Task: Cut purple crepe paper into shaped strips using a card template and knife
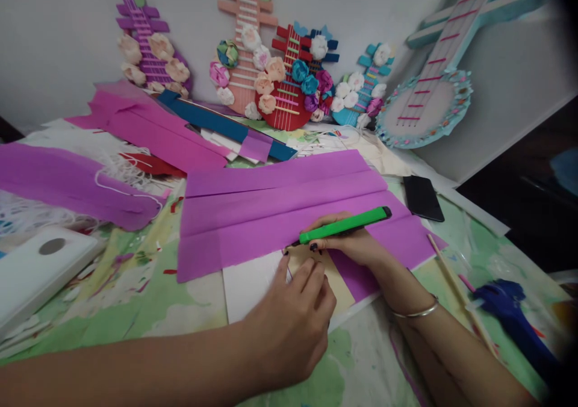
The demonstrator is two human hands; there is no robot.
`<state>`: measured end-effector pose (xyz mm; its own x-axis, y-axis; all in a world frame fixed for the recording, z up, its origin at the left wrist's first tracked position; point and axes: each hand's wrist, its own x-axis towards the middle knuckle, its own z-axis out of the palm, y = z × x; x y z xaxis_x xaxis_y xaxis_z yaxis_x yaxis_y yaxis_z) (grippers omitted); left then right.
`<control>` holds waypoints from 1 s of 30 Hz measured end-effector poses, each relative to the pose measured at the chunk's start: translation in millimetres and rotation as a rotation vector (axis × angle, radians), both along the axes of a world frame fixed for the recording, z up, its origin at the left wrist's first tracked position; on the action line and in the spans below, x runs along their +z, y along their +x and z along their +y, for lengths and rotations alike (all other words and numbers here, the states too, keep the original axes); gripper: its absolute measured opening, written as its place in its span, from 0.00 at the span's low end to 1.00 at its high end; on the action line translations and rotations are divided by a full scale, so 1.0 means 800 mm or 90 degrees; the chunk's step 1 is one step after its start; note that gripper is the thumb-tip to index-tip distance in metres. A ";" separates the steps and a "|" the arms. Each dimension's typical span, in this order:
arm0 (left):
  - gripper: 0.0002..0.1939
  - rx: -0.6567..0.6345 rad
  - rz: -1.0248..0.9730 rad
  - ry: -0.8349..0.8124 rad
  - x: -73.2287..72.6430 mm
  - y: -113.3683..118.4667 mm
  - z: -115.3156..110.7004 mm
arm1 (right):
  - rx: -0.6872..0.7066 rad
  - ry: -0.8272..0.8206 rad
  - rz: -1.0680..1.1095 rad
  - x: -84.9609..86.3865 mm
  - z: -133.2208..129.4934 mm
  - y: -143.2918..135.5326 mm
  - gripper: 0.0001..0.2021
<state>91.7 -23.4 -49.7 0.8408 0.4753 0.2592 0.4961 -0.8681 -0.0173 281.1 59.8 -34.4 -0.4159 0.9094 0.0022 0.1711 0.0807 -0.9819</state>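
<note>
My right hand (345, 238) grips a green box cutter (343, 225), its blade end pointing left and down to the top edge of a cream card (341, 277). My left hand (295, 316) presses the card down with bent fingers, the index fingertip close to the blade end. Beneath the card lies a white sheet (246, 283), partly hidden by my left hand. Both rest over the front part of a creased purple sheet of paper (271, 205). Whether the blade touches the card I cannot tell.
Decorated toy guitars (286, 88) lean against the wall. Pink paper (153, 127) and a blue strip (221, 124) lie behind. At left are a purple piece (76, 178) and a white box-like device (45, 274). At right are a black phone-like slab (423, 198), a thin stick (460, 292) and a blue glue gun (510, 310).
</note>
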 end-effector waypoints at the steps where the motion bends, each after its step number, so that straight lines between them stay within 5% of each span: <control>1: 0.24 -0.001 0.000 0.002 0.000 0.000 0.000 | 0.004 0.002 -0.002 0.000 0.000 0.001 0.10; 30: 0.24 0.001 0.002 0.017 0.000 0.001 0.000 | 0.006 0.007 0.008 0.000 0.001 0.006 0.11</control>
